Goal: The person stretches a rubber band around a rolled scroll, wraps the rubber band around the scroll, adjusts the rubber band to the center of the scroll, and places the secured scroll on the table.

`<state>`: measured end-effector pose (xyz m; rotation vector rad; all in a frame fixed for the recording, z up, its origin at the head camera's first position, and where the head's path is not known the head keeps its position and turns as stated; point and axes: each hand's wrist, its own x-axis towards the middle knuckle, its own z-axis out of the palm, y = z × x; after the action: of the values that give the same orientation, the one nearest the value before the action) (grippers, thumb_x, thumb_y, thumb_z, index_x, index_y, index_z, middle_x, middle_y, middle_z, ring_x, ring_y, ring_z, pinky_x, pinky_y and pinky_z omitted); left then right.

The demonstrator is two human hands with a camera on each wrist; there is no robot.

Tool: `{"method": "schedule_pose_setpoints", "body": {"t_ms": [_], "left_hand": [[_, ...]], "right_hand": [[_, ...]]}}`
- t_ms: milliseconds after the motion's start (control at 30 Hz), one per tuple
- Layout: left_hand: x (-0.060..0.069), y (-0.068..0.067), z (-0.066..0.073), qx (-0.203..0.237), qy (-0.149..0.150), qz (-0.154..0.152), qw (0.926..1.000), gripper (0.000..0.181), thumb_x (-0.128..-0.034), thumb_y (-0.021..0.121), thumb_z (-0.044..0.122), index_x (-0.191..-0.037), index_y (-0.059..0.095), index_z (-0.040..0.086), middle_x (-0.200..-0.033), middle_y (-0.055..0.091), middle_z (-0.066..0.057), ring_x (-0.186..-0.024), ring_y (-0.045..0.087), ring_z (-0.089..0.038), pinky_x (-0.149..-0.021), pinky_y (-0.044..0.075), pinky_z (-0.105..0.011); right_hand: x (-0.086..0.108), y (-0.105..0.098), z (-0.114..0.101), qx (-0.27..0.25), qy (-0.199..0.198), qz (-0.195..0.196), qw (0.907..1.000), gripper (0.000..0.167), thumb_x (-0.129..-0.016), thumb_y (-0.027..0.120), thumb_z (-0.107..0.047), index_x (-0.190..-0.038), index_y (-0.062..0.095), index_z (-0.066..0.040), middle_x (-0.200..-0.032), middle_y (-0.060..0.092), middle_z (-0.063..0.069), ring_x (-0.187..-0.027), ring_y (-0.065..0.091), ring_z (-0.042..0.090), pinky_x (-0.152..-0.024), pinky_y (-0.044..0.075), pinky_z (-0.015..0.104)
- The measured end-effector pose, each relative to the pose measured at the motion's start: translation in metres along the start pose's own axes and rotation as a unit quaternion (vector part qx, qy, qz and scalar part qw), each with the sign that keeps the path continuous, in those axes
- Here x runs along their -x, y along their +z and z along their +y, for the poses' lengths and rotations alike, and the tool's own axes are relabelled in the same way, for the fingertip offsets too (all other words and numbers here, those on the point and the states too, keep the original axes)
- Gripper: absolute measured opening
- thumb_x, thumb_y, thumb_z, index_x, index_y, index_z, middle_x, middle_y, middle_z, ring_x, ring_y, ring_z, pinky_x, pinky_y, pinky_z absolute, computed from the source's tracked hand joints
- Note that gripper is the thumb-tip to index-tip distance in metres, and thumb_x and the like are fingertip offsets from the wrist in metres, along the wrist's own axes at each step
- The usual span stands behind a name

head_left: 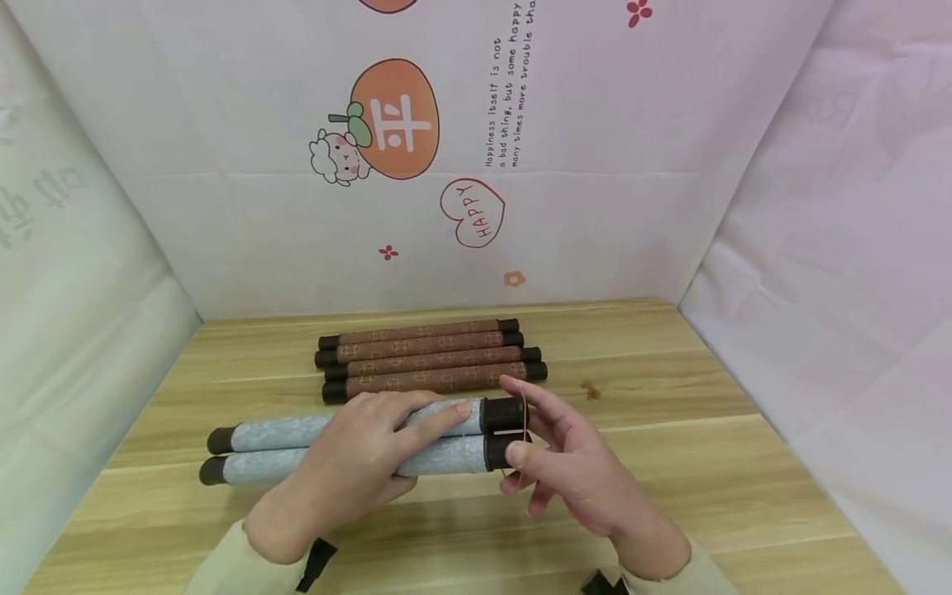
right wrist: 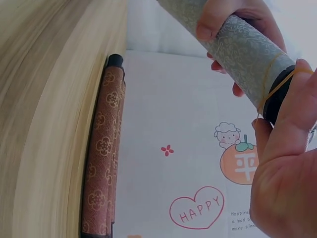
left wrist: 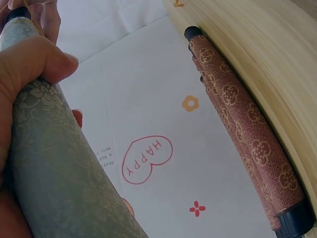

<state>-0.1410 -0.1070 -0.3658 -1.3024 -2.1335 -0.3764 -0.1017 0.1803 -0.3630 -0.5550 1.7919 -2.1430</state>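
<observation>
Two light blue patterned scrolls [head_left: 278, 431] with black end caps lie side by side, raised above the wooden table. My left hand [head_left: 364, 450] grips both near their middle, thumb and fingers wrapped around them. At their right ends, my right hand [head_left: 576, 471] holds a thin yellow rubber band [right wrist: 280, 85] stretched on its fingers across the black caps. Part of the band circles the patterned body just inside the cap in the right wrist view. Behind them several brown scrolls [head_left: 439, 380] with gold flower patterns lie in a row on the table.
The wooden table [head_left: 669, 463] ends at a white printed cloth [head_left: 595, 207] hanging behind it, with more white cloth at both sides. A dark knot mark [head_left: 591, 390] shows in the wood grain. Black straps [head_left: 317, 564] hang at the wrists.
</observation>
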Motion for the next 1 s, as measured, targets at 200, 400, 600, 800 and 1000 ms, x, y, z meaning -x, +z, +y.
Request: {"method": "schedule_pose_setpoints", "body": {"t_ms": [200, 400, 600, 800, 1000], "left_hand": [[0.000, -0.002, 0.003, -0.016, -0.003, -0.004, 0.9999, 0.103, -0.0611, 0.094, 0.012, -0.154, 0.052, 0.027, -0.125, 0.068, -0.008, -0.089, 0.070, -0.025, -0.072, 0.059, -0.043], [-0.002, -0.003, 0.006, -0.037, 0.005, -0.008, 0.9993, 0.100, -0.0641, 0.094, 0.009, -0.154, 0.053, 0.027, -0.125, 0.069, -0.008, -0.089, 0.070, -0.024, -0.070, 0.059, -0.042], [-0.003, -0.002, 0.010, -0.057, 0.010, -0.004, 0.9983, 0.096, -0.0651, 0.094, 0.009, -0.152, 0.056, 0.027, -0.124, 0.071, -0.008, -0.090, 0.071, -0.023, -0.069, 0.059, -0.040], [-0.002, -0.001, 0.013, -0.059, 0.000, -0.005, 0.9982, 0.097, -0.0647, 0.095, 0.010, -0.151, 0.056, 0.028, -0.125, 0.070, -0.007, -0.090, 0.071, -0.023, -0.068, 0.058, -0.039], [-0.002, 0.002, 0.015, -0.065, 0.001, 0.005, 0.9979, 0.092, -0.0664, 0.090, 0.005, -0.149, 0.058, 0.028, -0.120, 0.070, -0.006, -0.086, 0.070, -0.022, -0.064, 0.055, -0.037]], "right_hand": [[-0.003, -0.001, -0.004, 0.026, 0.013, 0.015, 0.9995, 0.073, -0.099, 0.067, -0.008, -0.163, 0.033, -0.014, -0.146, 0.055, 0.022, -0.077, 0.076, 0.029, -0.050, 0.057, 0.029], [-0.005, 0.000, -0.007, 0.078, 0.030, 0.012, 0.9964, 0.075, -0.096, 0.072, -0.010, -0.161, 0.038, -0.021, -0.133, 0.057, 0.026, -0.078, 0.076, 0.032, -0.051, 0.059, 0.036], [-0.009, 0.002, -0.005, 0.119, 0.042, 0.005, 0.9920, 0.075, -0.092, 0.078, -0.013, -0.157, 0.042, -0.023, -0.116, 0.063, 0.025, -0.078, 0.074, 0.033, -0.052, 0.060, 0.043], [-0.013, 0.005, -0.004, 0.123, 0.060, 0.015, 0.9905, 0.076, -0.089, 0.082, -0.014, -0.154, 0.044, -0.022, -0.109, 0.067, 0.021, -0.077, 0.073, 0.031, -0.052, 0.060, 0.042], [-0.014, 0.005, -0.004, 0.146, 0.059, 0.019, 0.9874, 0.067, -0.088, 0.083, -0.016, -0.145, 0.049, -0.014, -0.104, 0.067, 0.022, -0.077, 0.072, 0.032, -0.052, 0.060, 0.043]]}}
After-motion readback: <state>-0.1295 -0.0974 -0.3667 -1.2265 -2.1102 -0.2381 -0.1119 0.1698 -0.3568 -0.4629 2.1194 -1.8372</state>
